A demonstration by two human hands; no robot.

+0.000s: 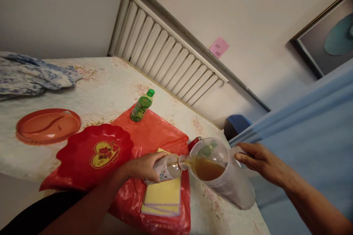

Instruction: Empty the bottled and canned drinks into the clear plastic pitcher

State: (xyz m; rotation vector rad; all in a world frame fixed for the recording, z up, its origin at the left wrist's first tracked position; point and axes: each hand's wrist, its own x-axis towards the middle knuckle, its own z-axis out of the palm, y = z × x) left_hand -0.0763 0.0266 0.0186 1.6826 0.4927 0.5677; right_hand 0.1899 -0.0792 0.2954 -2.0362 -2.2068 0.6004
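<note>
My left hand (143, 167) is wrapped round a clear plastic bottle (173, 166) with a printed label, its open mouth uncapped. My right hand (257, 159) grips the handle of a translucent plastic pitcher (238, 189). The pitcher is tilted, and brown liquid (209, 169) inside reaches its lip, which meets the bottle's mouth. Some brownish liquid shows in the bottle's neck. Below the bottle lie folded yellow cloths (162, 198) with pale purple edges, on a red plastic bag (154, 132). Part of a red can (194, 143) shows behind the pitcher.
A green-capped drink bottle (142, 106) stands on the bag's far part. Left are a red scalloped tray (74, 154), an orange-red oval lid or plate (48, 126) and bunched patterned fabric (33, 77). A radiator (162, 44) lines the wall behind the flowered tablecloth (110, 91); a blue curtain (303, 132) hangs right.
</note>
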